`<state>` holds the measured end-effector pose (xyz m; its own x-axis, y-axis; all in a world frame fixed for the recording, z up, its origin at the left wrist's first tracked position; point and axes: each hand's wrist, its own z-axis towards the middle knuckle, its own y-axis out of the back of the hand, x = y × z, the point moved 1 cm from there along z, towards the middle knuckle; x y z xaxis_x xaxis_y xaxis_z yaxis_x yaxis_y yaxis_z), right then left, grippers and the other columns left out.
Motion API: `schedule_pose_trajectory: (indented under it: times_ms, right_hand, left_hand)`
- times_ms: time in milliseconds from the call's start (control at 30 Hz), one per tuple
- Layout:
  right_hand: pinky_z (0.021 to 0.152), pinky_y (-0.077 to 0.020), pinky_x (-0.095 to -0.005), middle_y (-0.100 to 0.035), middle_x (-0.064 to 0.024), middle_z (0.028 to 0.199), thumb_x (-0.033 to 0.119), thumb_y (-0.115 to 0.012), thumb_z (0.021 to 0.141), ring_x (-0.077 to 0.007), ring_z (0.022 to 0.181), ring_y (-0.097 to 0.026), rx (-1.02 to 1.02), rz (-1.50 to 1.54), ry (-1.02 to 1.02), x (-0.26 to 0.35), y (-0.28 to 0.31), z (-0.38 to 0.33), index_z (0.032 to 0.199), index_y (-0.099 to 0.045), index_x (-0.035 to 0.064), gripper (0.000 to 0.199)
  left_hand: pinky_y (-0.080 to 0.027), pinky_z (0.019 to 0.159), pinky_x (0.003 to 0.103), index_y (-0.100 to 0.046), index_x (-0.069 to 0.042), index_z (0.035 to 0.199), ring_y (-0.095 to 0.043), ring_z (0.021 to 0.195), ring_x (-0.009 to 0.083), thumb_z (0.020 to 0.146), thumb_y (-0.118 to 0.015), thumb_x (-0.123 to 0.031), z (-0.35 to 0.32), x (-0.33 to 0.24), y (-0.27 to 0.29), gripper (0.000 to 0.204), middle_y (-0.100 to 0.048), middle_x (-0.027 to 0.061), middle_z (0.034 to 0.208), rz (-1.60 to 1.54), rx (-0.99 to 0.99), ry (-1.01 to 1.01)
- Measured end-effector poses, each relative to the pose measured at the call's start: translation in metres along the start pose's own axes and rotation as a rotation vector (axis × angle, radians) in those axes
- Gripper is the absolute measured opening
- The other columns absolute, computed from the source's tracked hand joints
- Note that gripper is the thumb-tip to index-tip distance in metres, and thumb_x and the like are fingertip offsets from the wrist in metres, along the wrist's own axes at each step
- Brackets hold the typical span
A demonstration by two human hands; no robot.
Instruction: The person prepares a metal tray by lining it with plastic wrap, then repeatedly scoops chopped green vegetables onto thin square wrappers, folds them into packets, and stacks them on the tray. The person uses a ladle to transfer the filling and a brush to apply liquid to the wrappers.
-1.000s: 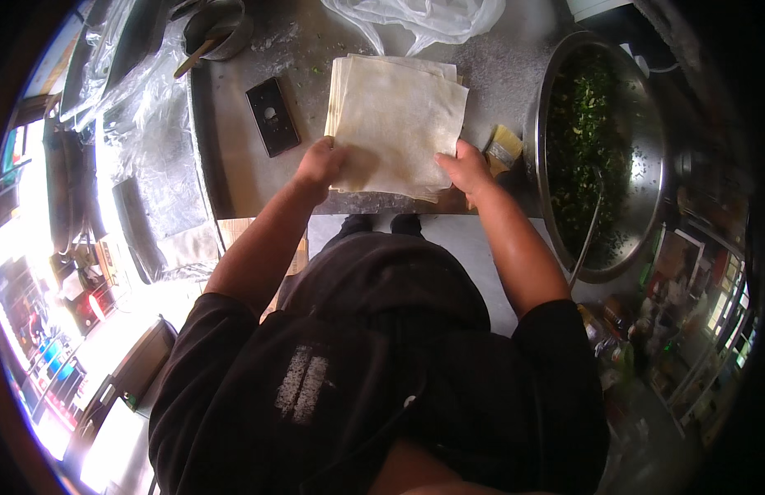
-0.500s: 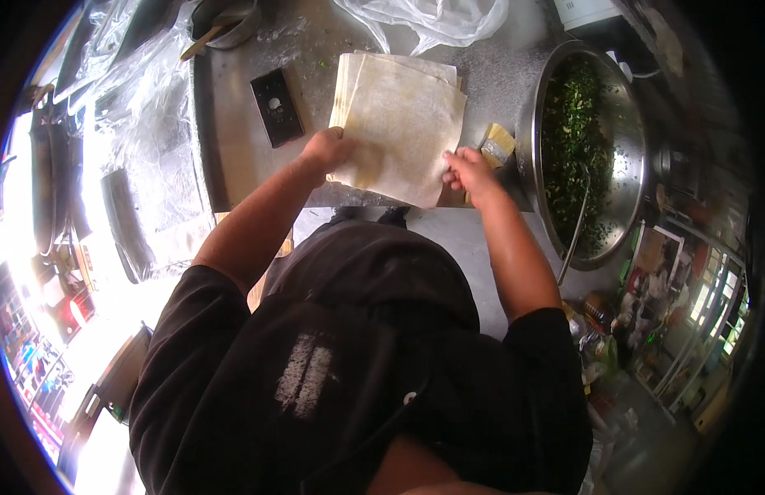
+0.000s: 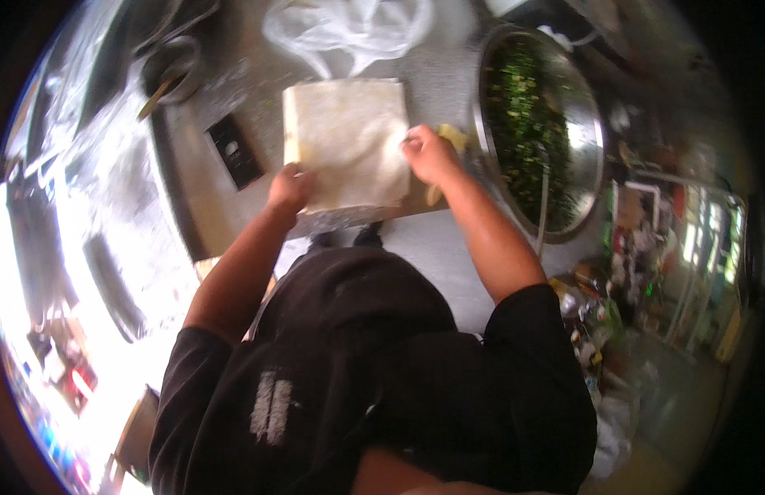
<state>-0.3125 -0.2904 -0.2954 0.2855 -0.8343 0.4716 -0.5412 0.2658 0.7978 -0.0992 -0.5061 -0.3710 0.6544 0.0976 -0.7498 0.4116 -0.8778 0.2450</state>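
Note:
A stack of thin, pale square dough sheets (image 3: 349, 140) lies at the front of the metal table, its edges nearly lined up. My left hand (image 3: 291, 188) is closed on the stack's lower left edge. At the right edge, higher up, the fingers of my right hand (image 3: 432, 155) pinch the top sheet, which ripples slightly there. Just behind that hand is a brush with pale bristles (image 3: 453, 137), partly hidden by it. A large steel bowl (image 3: 591, 132) of chopped greens (image 3: 527, 124) stands to the right, with a metal handle sticking out over its near rim.
A dark phone-like slab (image 3: 234, 153) lies left of the stack. Farther back are a crumpled clear plastic bag (image 3: 349, 33) and a pot (image 3: 188, 62) with a wooden-handled tool. Plastic film (image 3: 110, 157) covers the surface at the left.
My right hand has moved up along the stack's right edge. The sheets, skewed before, now lie more squarely on each other. The whole view has shifted.

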Motion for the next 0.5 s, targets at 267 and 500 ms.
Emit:
schedule_pose_trajectory:
  times_ms: [267, 500]
  right_hand:
    - [0.094, -0.0527, -0.0499, -0.067, -0.0183, 0.120, 0.032, -0.070, 0.093, -0.0390, 0.112, -0.063, -0.569, -0.521, -0.033, -0.137, 0.150, -0.126, 0.135, -0.060, 0.0122, 0.047]
    - [0.090, -0.0541, -0.0534, -0.071, -0.0230, 0.114, 0.027, -0.065, 0.096, -0.0432, 0.104, -0.069, -0.394, -0.314, -0.349, -0.226, 0.153, -0.145, 0.156, -0.041, 0.0204, 0.065]
  left_hand:
    - [-0.049, 0.061, 0.036, -0.067, 0.002, 0.093, -0.059, 0.066, 0.0173, 0.090, -0.069, -0.028, -0.001, 0.013, 0.006, 0.030, -0.064, 0.0073, 0.077, -0.040, 0.052, 0.009]
    - [-0.050, 0.067, 0.038, -0.069, 0.000, 0.095, -0.062, 0.072, 0.0185, 0.088, -0.069, -0.030, -0.001, 0.015, -0.004, 0.030, -0.067, 0.0078, 0.080, 0.102, -0.111, 0.028]
